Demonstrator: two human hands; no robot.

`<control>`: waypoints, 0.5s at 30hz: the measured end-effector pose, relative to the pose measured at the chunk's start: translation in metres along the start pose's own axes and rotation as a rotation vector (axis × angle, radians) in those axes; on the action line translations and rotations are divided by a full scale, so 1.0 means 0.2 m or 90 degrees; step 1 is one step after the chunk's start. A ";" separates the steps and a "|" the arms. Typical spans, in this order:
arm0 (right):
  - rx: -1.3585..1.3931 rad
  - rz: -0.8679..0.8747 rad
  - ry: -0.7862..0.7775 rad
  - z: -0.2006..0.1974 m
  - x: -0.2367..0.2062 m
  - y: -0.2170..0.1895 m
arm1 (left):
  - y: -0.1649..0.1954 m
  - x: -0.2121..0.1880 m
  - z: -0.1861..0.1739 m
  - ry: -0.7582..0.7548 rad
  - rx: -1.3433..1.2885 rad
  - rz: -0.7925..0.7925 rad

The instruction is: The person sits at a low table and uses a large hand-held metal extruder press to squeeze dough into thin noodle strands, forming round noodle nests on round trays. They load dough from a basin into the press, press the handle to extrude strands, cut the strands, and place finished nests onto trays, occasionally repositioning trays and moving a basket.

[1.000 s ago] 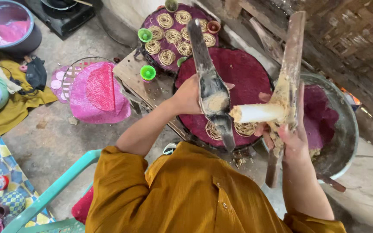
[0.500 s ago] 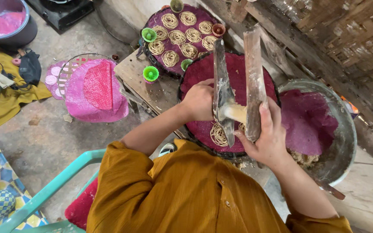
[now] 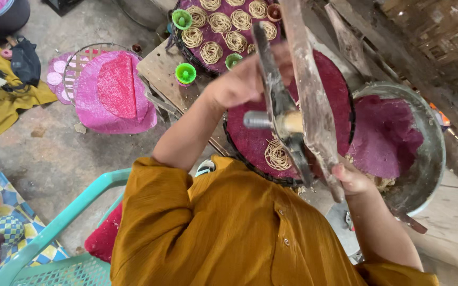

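Observation:
I hold a hand noodle press (image 3: 274, 121) with two long handles over a round maroon tray (image 3: 337, 90). My left hand (image 3: 239, 79) grips the darker handle (image 3: 265, 53) near its top. Lower down, the fingers of my right hand (image 3: 352, 177) curl around the end of the pale wooden handle (image 3: 307, 90). The two handles lie close together. A coil of thin noodles (image 3: 278, 154) lies on the tray right below the press.
A second maroon tray (image 3: 186, 50) with several noodle coils sits behind, with green cups (image 3: 185, 73) beside it on a wooden board. A metal basin (image 3: 430, 153) lined with maroon cloth stands at the right. Pink woven mats (image 3: 112, 95) lie on the floor at the left; a teal chair (image 3: 54, 228) is under me.
The two handles, spread wide a second ago, have swung together. My right hand slid down to the wooden handle's end. The view has moved closer to the tray.

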State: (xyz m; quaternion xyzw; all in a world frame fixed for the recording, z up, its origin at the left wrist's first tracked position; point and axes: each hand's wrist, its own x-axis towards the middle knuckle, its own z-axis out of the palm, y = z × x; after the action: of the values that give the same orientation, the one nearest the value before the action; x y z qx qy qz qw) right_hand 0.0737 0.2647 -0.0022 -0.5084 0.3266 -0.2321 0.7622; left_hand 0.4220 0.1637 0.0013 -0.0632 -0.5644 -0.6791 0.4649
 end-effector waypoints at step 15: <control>0.020 0.280 0.081 -0.23 0.00 0.14 | -0.34 -0.01 -0.36 0.260 -0.415 0.164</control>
State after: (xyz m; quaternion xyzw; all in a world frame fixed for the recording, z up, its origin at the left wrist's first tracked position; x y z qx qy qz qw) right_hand 0.0417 0.2463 -0.0396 -0.3976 0.4730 -0.0971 0.7802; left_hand 0.4070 0.1016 -0.0740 -0.1416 -0.2032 -0.7573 0.6043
